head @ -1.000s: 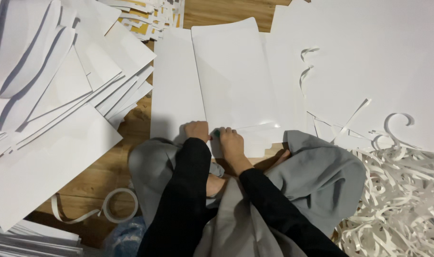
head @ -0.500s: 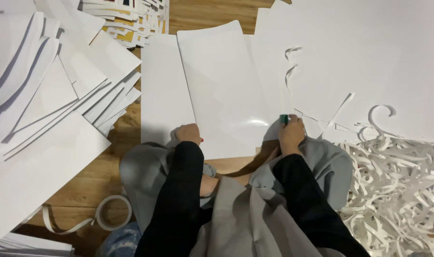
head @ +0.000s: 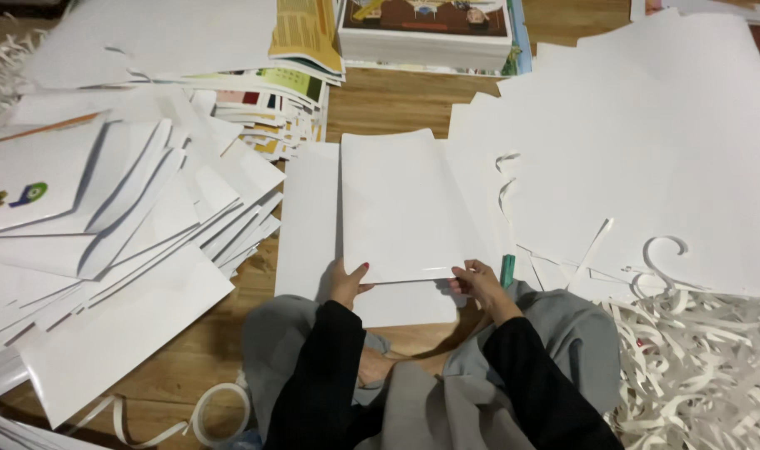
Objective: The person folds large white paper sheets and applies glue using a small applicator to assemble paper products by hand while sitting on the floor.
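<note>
Down on the wooden floor [head: 396,104], right in front of the knees, sits a white sheet [head: 401,208] on top of a bigger white sheet [head: 309,221]. From my feed it looks like the top one is being squared up or lifted by its near edge, which would explain why both hands sit at the two near corners instead of the middle.

Left hand [head: 346,282]: fingers curled onto the near left corner, thumb on top, pinching the sheet's edge. Not a tight fist, more of a light clamp. Right hand [head: 477,280]: same deal on the near right corner, fingers folded over the edge and gripping it. Just beside that hand there's a small teal thing [head: 507,268] standing up. Could be a cutter or a marker, too small for me to tell, and I can't say whether the hand is touching it.

Everything else seems sorted by type, I'd guess for easy reach: a sloppy fan of white sheets [head: 113,250] to the left, a wide spread of sheets [head: 647,142] to the right, and a heap of shredded strips [head: 697,367] by the right knee. A tape roll [head: 220,412] lies near the left knee, and printed stacks [head: 426,29] sit at the far end.
</note>
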